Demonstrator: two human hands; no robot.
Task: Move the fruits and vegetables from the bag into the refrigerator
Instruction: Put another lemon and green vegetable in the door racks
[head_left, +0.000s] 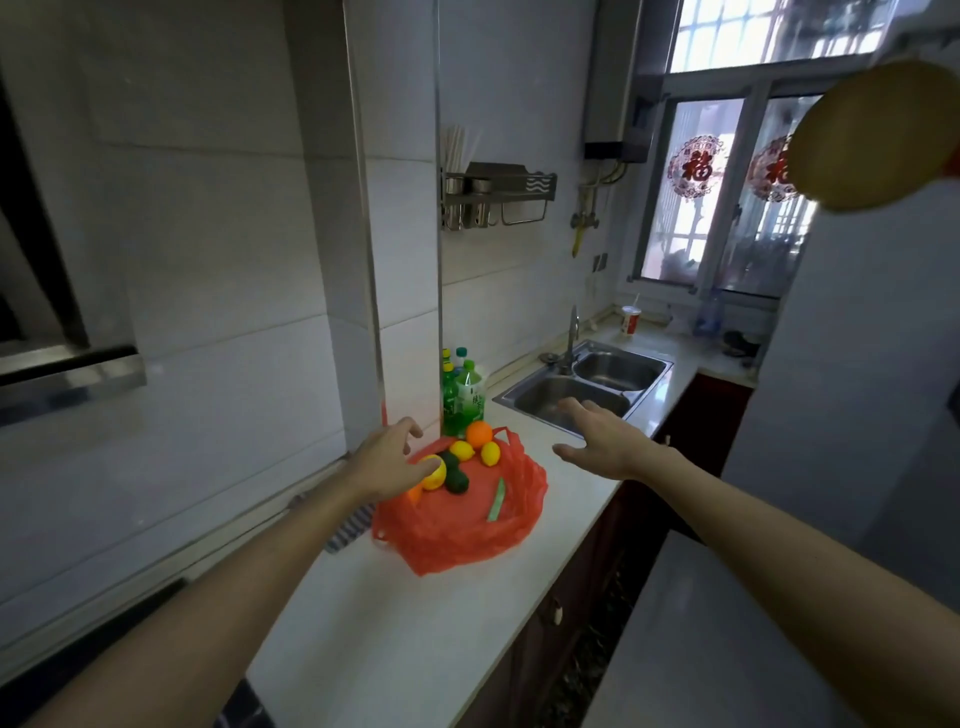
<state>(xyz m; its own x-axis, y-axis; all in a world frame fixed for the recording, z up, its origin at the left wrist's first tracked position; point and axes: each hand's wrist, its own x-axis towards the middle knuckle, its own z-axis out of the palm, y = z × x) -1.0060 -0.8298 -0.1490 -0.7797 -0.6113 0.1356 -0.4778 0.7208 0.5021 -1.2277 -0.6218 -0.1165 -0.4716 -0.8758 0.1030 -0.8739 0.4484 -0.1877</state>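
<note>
I see the red plastic bag (457, 525) lying flattened on the white counter (395, 623), with the produce sitting on top of it toward its far left side. An orange (479, 434) is farthest from me, with two lemons (462, 450) just in front of it, side by side. Nearer and to the left sit a larger yellow fruit (436, 475) and a dark green piece (456, 477), touching each other. A thin green strip (496, 500) lies alone on the bag's right part. My left hand (387, 457) is over the bag's left edge, fingers loosely bent and closed on nothing; its thumb overlaps the yellow fruit, though I cannot tell if it touches. My right hand (597, 434) hovers to the right of the bag, relaxed, fingers spread, palm down, holding nothing. Beyond it is the double sink (587, 384) with its tap (571, 338). Green bottles (462, 400) stand against the wall just behind the orange. A striped cloth (348, 525) shows at the bag's left.
</note>
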